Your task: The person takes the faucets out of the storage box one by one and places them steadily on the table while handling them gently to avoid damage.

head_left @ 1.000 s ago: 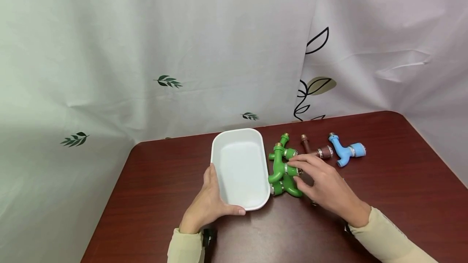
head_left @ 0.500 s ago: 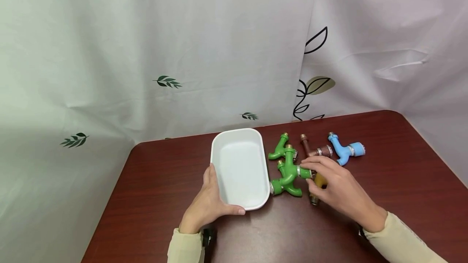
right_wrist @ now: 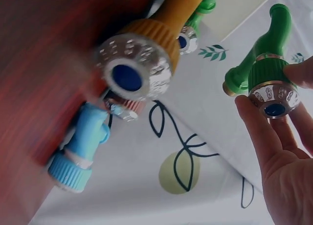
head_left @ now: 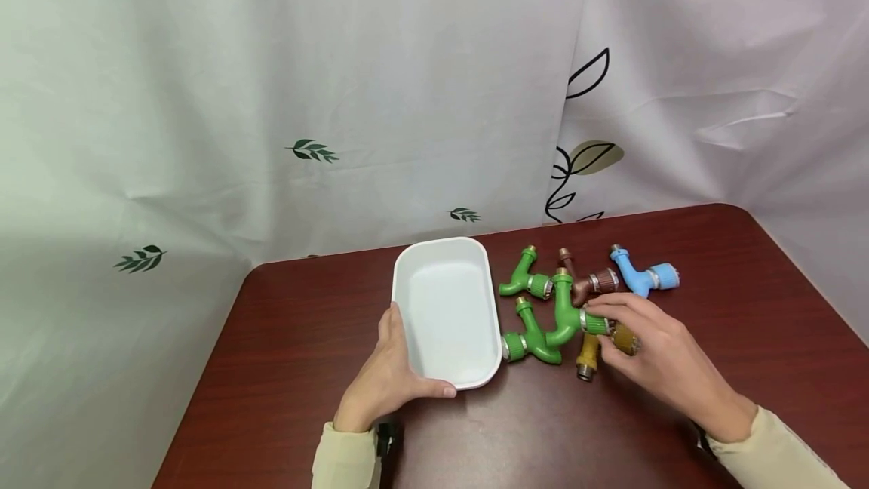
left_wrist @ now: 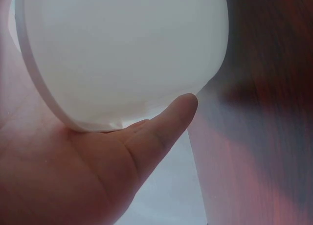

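Note:
My right hand pinches a green tap by its ribbed handle, above the table. In the right wrist view, thumb and fingertips hold this green tap around the silver-ringed knob. Below and behind that hand lies a yellow tap, partly covered by it. Two more green taps lie to the left, one nearer and one farther. My left hand rests against a white rectangular tray, fingers straight along its left side, thumb extended along its near edge. Nothing lies in the tray.
A brown tap lies behind the held one, partly hidden. Farther right is a light blue tap. Everything is on a dark red wooden table, with a white leaf-printed cloth hanging behind its far edge.
My right hand has moved right with the green tap, away from the tray. The other green taps and the yellow tap show more now. The left hand and tray stay put.

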{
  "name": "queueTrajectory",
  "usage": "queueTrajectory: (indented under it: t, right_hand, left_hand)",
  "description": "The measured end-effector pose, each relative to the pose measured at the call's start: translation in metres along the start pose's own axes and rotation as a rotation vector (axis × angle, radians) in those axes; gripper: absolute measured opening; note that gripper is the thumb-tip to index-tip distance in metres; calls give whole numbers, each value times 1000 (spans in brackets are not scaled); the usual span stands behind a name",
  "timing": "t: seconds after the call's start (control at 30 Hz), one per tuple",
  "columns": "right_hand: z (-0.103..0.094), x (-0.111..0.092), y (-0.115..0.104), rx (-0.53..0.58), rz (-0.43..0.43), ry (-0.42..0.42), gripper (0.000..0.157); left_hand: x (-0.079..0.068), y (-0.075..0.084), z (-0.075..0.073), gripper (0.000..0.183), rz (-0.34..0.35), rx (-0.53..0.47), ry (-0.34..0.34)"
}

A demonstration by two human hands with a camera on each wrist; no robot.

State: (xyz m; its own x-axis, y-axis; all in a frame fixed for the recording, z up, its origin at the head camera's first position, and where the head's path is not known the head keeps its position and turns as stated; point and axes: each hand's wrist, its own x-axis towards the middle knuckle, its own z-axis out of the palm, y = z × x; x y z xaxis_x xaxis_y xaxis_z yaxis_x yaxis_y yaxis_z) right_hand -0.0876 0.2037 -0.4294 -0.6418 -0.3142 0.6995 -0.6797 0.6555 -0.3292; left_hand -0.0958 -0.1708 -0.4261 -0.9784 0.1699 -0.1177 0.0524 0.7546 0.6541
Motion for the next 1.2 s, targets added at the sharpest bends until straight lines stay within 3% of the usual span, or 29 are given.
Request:
queueTrajectory:
  t: [0.53, 0.67, 1.2]
  right_hand:
    - [-20, -17, 10, -10, 44, -38, 52]
    - [-24, -21, 15, -4, 6, -1, 49]
    - [-42, -45, 30, -74, -18, 4, 54]
  left_hand:
    - [1, 1, -1, 160, 2, -3, -2]
    - [1, 1, -1, 160, 1, -3, -5]
    - [0, 1, -1, 160, 2, -5, -9]
